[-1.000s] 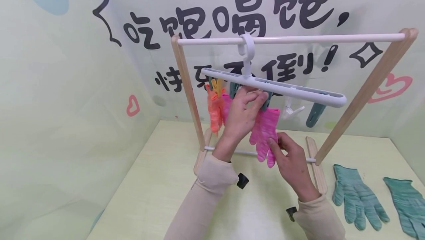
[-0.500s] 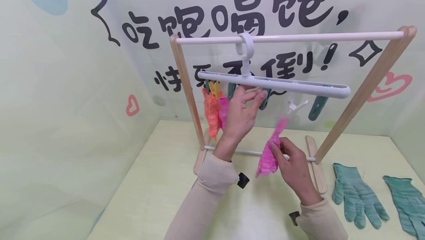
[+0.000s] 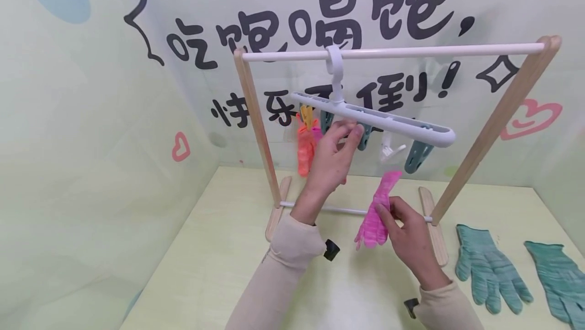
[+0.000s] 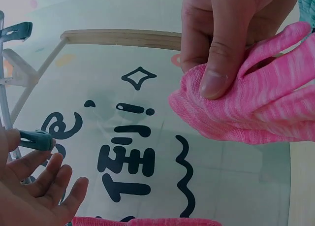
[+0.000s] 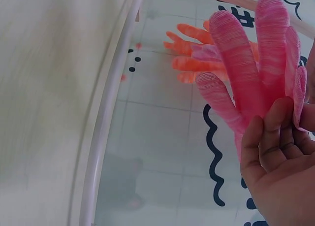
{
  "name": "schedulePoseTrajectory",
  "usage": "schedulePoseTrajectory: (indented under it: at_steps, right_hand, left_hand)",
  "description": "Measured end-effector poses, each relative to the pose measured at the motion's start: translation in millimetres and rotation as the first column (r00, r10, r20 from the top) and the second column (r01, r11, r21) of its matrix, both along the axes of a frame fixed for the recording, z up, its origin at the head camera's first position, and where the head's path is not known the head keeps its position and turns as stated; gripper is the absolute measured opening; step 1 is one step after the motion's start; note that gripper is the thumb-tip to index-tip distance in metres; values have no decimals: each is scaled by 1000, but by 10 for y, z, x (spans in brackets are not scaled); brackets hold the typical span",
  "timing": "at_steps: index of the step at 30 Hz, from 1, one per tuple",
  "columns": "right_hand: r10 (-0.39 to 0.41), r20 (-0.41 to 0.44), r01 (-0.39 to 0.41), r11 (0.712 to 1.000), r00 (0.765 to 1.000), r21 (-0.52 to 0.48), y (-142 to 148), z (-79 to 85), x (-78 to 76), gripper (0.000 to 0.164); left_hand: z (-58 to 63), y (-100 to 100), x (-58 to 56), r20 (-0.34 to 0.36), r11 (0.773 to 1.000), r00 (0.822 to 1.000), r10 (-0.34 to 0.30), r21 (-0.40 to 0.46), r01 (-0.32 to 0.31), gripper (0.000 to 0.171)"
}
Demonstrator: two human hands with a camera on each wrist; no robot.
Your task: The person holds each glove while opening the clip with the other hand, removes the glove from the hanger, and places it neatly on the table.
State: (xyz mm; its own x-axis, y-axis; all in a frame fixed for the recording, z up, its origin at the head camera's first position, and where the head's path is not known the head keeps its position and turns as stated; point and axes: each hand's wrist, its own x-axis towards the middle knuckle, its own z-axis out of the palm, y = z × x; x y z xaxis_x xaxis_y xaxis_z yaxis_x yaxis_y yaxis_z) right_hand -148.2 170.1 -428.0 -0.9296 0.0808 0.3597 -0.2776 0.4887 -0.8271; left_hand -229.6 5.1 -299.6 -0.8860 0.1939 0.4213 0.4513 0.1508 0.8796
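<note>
My left hand (image 3: 330, 156) pinches a dark teal clothespin (image 3: 364, 137) under the white hanger (image 3: 393, 123). In the left wrist view that clothespin (image 4: 37, 140) sits between thumb and forefinger, the other fingers spread. Below and right of the hanger, my right hand (image 3: 408, 233) grips a pink knit glove (image 3: 377, 218) between thumb and fingers. The glove is apart from the clothespin, its cuff pointing up and its fingers drooping. An orange glove (image 3: 304, 152) hangs by a yellow clothespin (image 3: 306, 116) at the hanger's left end, with another pink glove partly hidden behind my left hand.
A wooden rack with a white top rod (image 3: 439, 51) carries the hanger. Another teal clothespin (image 3: 418, 156) and a white clip (image 3: 390, 150) hang from its right half. Two green gloves (image 3: 491, 269) (image 3: 559, 282) lie on the table at the right.
The pink glove has come out of the teal clothespin and moved down with my right hand. The hanger has swung and turned on its hook. My left hand stays at the clothespin.
</note>
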Motion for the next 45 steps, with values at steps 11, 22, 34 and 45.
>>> schedulePoseTrajectory:
  at_steps: [11, 22, 34, 45]
  right_hand:
    - [35, 48, -33, 999, 998, -31, 79, -80, 90, 10]
    - [65, 127, -61, 998, 990, -34, 189, -183, 126, 10]
    - [180, 278, -148, 980, 944, -130, 343, -428, 254, 15]
    - [86, 532, -42, 995, 842, -95, 465, -681, 377, 23]
  left_hand:
    - [-42, -36, 30, 52, 999, 999, 17, -27, -16, 39]
    - [-141, -114, 54, 89, 999, 996, 15, -50, -11, 39]
    - [-184, -163, 88, 124, 999, 992, 14, -38, -10, 41]
    - [-244, -180, 89, 102, 999, 994, -27, -17, 29, 41]
